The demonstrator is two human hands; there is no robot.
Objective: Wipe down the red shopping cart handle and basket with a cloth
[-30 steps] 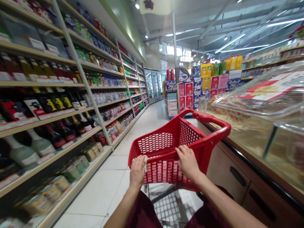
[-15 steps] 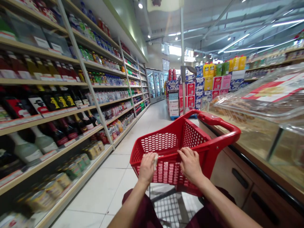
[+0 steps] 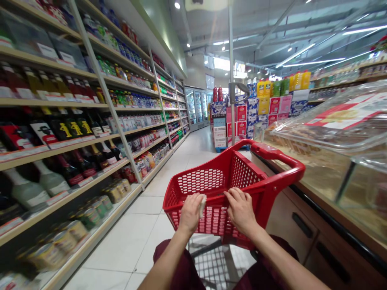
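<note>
A red plastic shopping cart [image 3: 199, 181] stands side-on in front of me, its handle toward the right. My left hand [image 3: 191, 211] is closed round a small crumpled white cloth [image 3: 202, 204], perhaps a wipe, at the cart's near rim. Part of the cloth is hidden by my fingers. Farther right along the same rim, my right hand [image 3: 241, 209] has its fingers curled over the edge, gripping the cart. The part of the basket that shows holds no goods.
Shelves of bottles and cans [image 3: 99, 139] line the left side. On the right, a counter [image 3: 290, 201] with clear plastic food packages [image 3: 341, 121] runs close to the cart. Stacked drink cartons [image 3: 242, 121] stand ahead beside a pole. Tiled floor [image 3: 130, 233] lies between.
My left hand with the white cloth has slid a little to the right along the near rim. My right hand stays on the rim. The view has shifted slightly.
</note>
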